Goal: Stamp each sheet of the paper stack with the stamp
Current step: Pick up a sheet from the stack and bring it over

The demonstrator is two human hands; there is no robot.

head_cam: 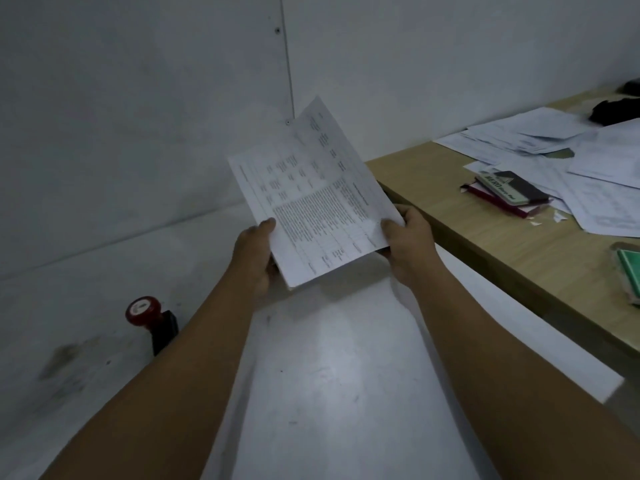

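The left hand [254, 258] and right hand [408, 244] hold the stack [322, 195] up at frame centre, fingers clamped on its near corners. The stamp [149, 317] stands on the desk [329, 375] at lower left, nearer the left hand.

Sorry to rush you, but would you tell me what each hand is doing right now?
Left hand: holds the paper stack by its lower left edge.
Right hand: holds the same stack by its lower right corner.
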